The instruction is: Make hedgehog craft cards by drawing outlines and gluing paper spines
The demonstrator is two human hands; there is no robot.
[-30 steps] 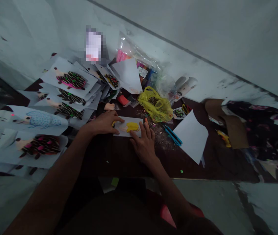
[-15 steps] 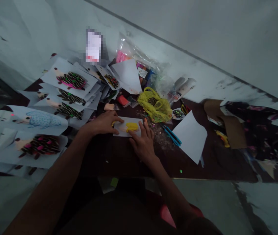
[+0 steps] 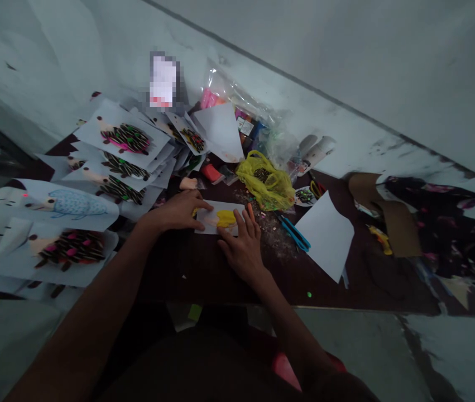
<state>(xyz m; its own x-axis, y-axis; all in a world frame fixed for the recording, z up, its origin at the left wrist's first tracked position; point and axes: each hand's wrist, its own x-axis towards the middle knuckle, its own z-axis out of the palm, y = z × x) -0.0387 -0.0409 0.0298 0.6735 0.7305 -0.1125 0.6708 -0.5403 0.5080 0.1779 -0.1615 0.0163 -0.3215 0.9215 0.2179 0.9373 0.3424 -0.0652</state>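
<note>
A small white card (image 3: 207,228) lies flat on the dark table, with yellow clay (image 3: 225,218) spread on its right half and a pale shape at its left. My left hand (image 3: 182,211) rests at the card's left edge, its thumb and fingers apart on the paper; a bit of yellow shows beside the fingertips. On the right side, my right hand (image 3: 243,243) has its fingers spread, with fingertips on the card and against the yellow clay. An orange stick-like piece (image 3: 251,212) shows by the right hand's fingers; whether it is touched is unclear.
Stacked hedgehog pictures (image 3: 124,138) fill the left. A yellow plastic bag (image 3: 277,190), orange clay (image 3: 212,173) and clear bags lie behind the card. Turquoise scissors (image 3: 296,231) and a white sheet (image 3: 327,234) are at the right, with cardboard (image 3: 400,229) and dark cloth (image 3: 450,223) beyond.
The right hand's fingers have shifted slightly over the yellow clay, which looks a little flatter and wider. The left hand stays at the card's edge. The whole view has shifted slightly.
</note>
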